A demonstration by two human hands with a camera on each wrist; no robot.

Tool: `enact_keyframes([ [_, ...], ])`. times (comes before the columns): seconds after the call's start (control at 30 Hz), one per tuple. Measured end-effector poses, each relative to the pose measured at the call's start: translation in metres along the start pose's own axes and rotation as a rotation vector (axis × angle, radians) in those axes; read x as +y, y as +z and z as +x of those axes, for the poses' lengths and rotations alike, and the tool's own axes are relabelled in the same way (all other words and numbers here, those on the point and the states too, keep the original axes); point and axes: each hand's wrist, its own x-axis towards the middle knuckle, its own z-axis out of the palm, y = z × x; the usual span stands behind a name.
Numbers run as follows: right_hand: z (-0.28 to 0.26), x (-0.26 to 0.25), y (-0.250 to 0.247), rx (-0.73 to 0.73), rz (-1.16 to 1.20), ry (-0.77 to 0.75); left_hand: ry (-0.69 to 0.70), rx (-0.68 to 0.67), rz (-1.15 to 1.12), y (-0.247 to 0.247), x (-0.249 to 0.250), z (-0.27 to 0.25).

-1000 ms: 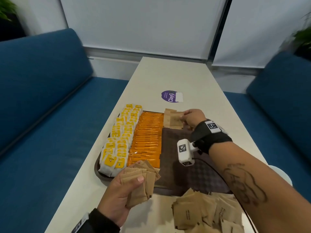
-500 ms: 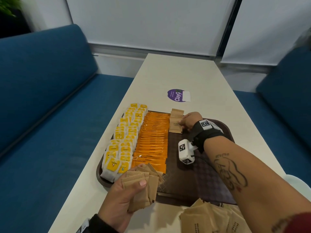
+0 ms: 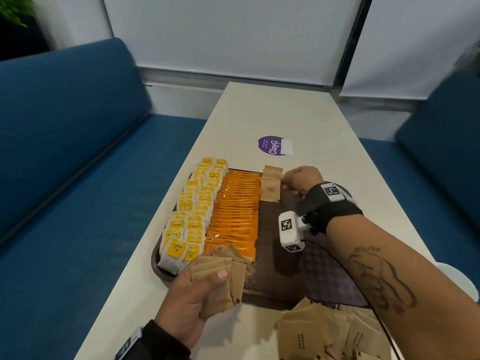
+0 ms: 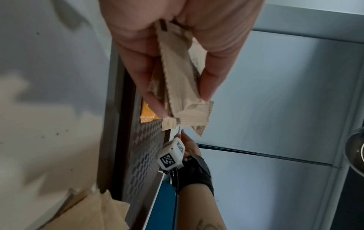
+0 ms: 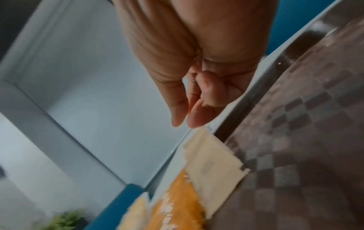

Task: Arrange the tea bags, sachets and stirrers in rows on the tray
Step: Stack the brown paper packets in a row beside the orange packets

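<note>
**Q:** Two hands were in view; what did each do?

**A:** The left hand [image 3: 191,294] gripped a fan of brown sachets [image 3: 223,278] between thumb and fingers, above the near rim of the tray [image 3: 324,271]. The right hand [image 3: 302,179] hovered at the tray's far end, fingers curled loosely together, holding nothing, just beside the placed brown sachets [image 3: 271,185].

**Q:** How was the tray filled?

**A:** Yellow tea bags [image 3: 193,211] lay in two rows along its left side, orange sachets [image 3: 236,211] in one row beside them, and the placed brown sachets began the next row. Loose brown sachets [image 3: 335,333] lay piled on the table [image 3: 272,113] near the tray.
</note>
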Motion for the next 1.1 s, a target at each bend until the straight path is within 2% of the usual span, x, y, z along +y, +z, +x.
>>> enact_keyframes([
  [0.07, -0.027, -0.007, -0.004, -0.106, 0.110, -0.062, 0.023, -0.031, -0.022, 0.001, 0.000, 0.001],
  [0.13, -0.059, -0.011, -0.008, -0.293, 0.136, -0.141, 0.036, -0.033, -0.014, 0.007, 0.002, -0.001],
  [0.27, -0.116, -0.009, -0.009, -0.633, -0.074, -0.172, 0.063, -0.072, -0.015, 0.016, 0.003, -0.002],
  [0.37, -0.147, -0.002, -0.008, -0.752, -0.130, -0.160, 0.083, -0.090, -0.015, 0.021, 0.002, -0.004],
  [0.5, -0.167, 0.011, -0.008, -0.775, -0.041, -0.143, 0.093, -0.119, -0.018, 0.024, 0.001, -0.010],
  [0.67, -0.173, 0.022, -0.011, -0.822, 0.129, -0.053, 0.076, -0.152, -0.073, 0.025, 0.000, -0.019],
  [0.8, -0.171, 0.026, -0.013, -0.834, 0.164, -0.006, 0.059, -0.137, -0.111, 0.019, 0.000, -0.018],
  [1.0, -0.168, 0.022, -0.014, -0.742, 0.292, 0.030, 0.031, -0.079, -0.070, 0.014, -0.002, -0.016],
  [1.1, -0.169, 0.017, -0.009, -0.658, 0.249, 0.011, 0.027, -0.058, -0.074, 0.017, -0.002, -0.017],
])
